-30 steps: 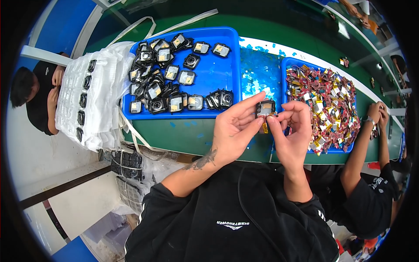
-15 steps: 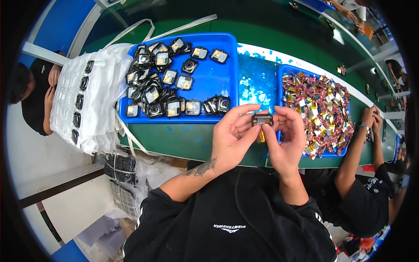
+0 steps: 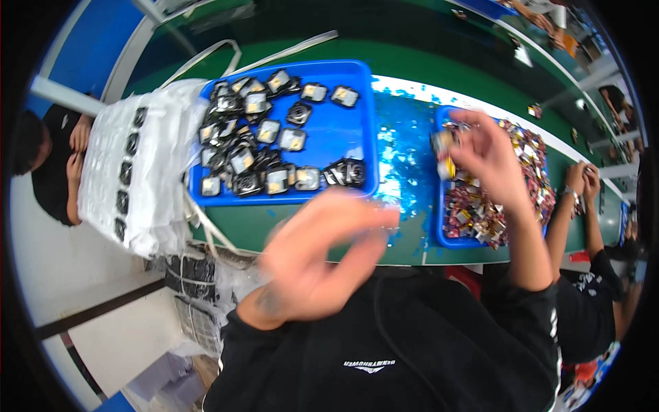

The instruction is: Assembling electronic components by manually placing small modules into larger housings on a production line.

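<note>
My right hand (image 3: 491,154) is over the left edge of the blue tray of small parts at the right. Its thumb and fingers pinch a small squarish watch case (image 3: 443,142), with a yellow and white piece hanging below it. My left hand (image 3: 319,257) is in front of the near edge of the left tray, smeared by motion. Its fingers look curved, but whether they hold anything is hidden. In the left blue tray (image 3: 343,196) lie several black square watch cases (image 3: 293,140), some in a heap. The right tray (image 3: 458,242) is heaped with red circuit boards (image 3: 473,213) bearing yellow and white pieces.
Clear and blue film scraps (image 3: 398,147) are scattered on the green table between the trays. White packing sheets (image 3: 161,151) holding watch cases stand at the left. A person (image 3: 62,158) is at the far left; another person's hands (image 3: 580,178) are at the right.
Both hands were together around the watch case. They have parted: the right has carried it right and away to the right tray, while the left has moved left and nearer to me.
</note>
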`<state>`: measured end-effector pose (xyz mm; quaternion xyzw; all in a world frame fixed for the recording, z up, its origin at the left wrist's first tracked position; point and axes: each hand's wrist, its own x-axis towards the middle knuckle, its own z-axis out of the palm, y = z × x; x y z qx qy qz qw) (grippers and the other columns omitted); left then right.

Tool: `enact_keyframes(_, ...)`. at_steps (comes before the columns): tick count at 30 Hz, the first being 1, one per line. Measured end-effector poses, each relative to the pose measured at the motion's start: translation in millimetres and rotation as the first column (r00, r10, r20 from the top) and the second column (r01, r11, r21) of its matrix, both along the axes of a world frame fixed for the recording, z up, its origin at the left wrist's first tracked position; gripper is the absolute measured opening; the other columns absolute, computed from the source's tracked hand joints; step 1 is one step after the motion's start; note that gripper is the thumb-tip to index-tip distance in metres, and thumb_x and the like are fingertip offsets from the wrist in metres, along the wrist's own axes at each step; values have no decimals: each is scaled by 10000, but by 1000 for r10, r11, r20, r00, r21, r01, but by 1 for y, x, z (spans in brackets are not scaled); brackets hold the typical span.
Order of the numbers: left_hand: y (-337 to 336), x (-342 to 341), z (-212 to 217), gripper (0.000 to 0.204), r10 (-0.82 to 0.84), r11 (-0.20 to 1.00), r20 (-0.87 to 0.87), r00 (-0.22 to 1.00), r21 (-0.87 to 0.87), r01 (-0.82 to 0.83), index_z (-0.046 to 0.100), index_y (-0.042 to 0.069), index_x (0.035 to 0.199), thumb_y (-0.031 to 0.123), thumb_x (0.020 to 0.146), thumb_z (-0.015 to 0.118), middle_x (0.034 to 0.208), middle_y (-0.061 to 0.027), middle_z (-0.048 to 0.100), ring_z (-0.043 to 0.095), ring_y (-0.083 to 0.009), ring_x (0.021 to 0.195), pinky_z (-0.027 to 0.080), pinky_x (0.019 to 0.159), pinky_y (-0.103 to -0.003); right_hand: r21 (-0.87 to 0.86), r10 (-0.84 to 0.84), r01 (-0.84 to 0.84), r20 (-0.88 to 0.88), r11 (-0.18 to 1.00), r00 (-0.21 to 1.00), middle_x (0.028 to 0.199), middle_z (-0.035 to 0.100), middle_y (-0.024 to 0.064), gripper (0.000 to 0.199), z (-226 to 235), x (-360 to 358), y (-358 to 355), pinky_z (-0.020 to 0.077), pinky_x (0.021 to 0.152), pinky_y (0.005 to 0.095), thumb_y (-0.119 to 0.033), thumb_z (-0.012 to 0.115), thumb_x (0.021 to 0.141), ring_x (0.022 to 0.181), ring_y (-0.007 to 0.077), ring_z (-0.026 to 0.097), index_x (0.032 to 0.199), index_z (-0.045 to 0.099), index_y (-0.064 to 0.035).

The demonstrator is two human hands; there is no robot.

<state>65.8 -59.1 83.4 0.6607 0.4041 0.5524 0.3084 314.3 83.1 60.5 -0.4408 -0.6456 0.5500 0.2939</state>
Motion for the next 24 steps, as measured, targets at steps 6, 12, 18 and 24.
enact_keyframes(6,-24,12,88,145,-242,880,157,957,452,148,505,121,1050,208,944,554,946,-64,596,657,-294,769,564,619,-332,8,-250,263,339,965,907,899,666,53,397,-28,28,179,474,651,242,-136,729,847,745,100,571,1199,568,-46)
enact_keyframes(12,-18,-9,102,248,-255,786,-29,967,575,225,508,169,1166,240,941,585,978,-25,578,643,-269,780,554,690,-345,-39,-284,339,464,940,839,815,601,13,340,-78,43,217,468,584,254,-143,744,841,706,91,546,1141,599,-77)
enact_keyframes(18,74,-40,50,233,408,912,-208,889,139,-386,684,48,1103,78,873,658,916,-121,695,669,-241,758,517,705,-328,116,-340,333,546,936,765,811,624,41,273,-57,92,201,489,583,284,-150,736,833,679,128,584,1062,633,-43)
enact_keyframes(24,157,-44,-56,326,293,945,-837,463,178,-276,604,102,1228,183,912,590,1309,-162,558,476,-318,1250,409,1028,-457,334,-136,-92,597,938,790,738,673,98,173,8,87,138,508,663,323,-154,673,826,685,183,638,874,696,10)
